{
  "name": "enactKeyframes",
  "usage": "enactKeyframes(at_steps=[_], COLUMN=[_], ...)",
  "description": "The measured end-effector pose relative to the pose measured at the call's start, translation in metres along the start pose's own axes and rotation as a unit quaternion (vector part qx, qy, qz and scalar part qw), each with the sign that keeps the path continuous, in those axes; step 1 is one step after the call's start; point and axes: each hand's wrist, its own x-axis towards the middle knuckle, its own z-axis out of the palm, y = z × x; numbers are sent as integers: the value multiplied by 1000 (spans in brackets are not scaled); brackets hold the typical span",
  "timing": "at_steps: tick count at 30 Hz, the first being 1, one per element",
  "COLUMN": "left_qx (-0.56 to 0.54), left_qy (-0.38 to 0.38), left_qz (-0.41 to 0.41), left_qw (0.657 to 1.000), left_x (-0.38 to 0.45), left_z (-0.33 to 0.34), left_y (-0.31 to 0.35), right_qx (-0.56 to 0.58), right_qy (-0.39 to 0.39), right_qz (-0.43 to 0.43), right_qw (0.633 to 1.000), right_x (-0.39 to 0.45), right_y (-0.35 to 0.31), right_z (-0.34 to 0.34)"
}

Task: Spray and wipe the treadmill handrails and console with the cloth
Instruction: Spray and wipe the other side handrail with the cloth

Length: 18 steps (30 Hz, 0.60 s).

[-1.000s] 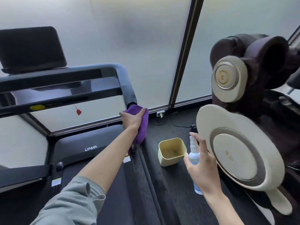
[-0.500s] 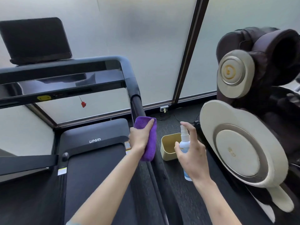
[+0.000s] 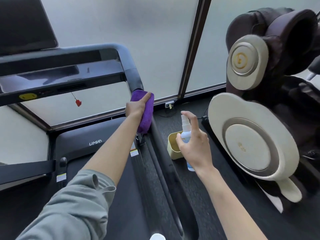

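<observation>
cloth (image 3: 144, 112): purple, folded, wrapped round the right-side handrail (image 3: 156, 134) just below its bend; lower end hangs against the rail.
left hand (image 3: 136, 108): clenched on the cloth, thumb laid along its top, pressing it to the rail; grey sleeve (image 3: 74, 205) pushed up the forearm.
spray bottle (image 3: 186, 134): small, white pump top, pale blue body; upright, w/ nozzle toward the rail, near the cloth but apart from it.
right hand (image 3: 194, 146): grasping the bottle round its body, index finger raised over the pump head; can't tell if it's pressing.
handrail: dark tube running from the console frame's corner down toward the camera, btwn treadmill deck and floor.
console (image 3: 57, 77): glossy dark bar across upper left, yellow sticker and red safety clip (image 3: 78, 102) hanging on a cord below it; dark screen (image 3: 24, 26) above.
treadmill deck (image 3: 90, 135): under the left arm, motor cover marked UMA.
yellow bin (image 3: 174, 146): on the floor, partly behind the right hand.
massage chair (image 3: 259, 110): far right, brown w/ cream panels.
</observation>
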Motion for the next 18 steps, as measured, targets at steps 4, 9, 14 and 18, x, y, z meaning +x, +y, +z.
enactKeyframes(at_steps=[4,9,14,18], left_qx=[41,27,-66,-75], left_qy=[23,15,-33,-39], left_qz=[25,41,25,20], left_qw=[999,999,997,996], left_x=[-20,-64,-98,-124], left_z=[2,3,-4,-5], left_y=[-15,-51,-84,-103], right_qx=[10,15,9,3], right_qy=[8,12,3,3], right_qz=[3,-8,-18,-25], right_qw=[1000,1000,1000,1000], right_x=[-8,-24,-43,-66], right_y=[-3,-8,-8,-1], right_z=[-3,-10,-19,-31])
